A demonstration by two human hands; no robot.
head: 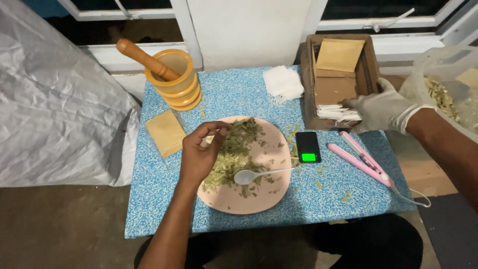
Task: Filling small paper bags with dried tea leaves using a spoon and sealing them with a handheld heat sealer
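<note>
On blue table (164, 199), one pink plate (239, 199), one spoon (249, 175), two hands: left hand (199, 154), right hand (381, 109)

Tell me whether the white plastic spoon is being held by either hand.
No: the spoon lies on the pink plate untouched, while the left hand pinches dried leaves and the gloved right hand reaches into the cardboard box.

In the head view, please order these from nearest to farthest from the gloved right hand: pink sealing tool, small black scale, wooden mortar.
From the right hand:
1. Pink sealing tool, just below it.
2. Small black scale, beside the plate.
3. Wooden mortar, at the far left corner.
</note>
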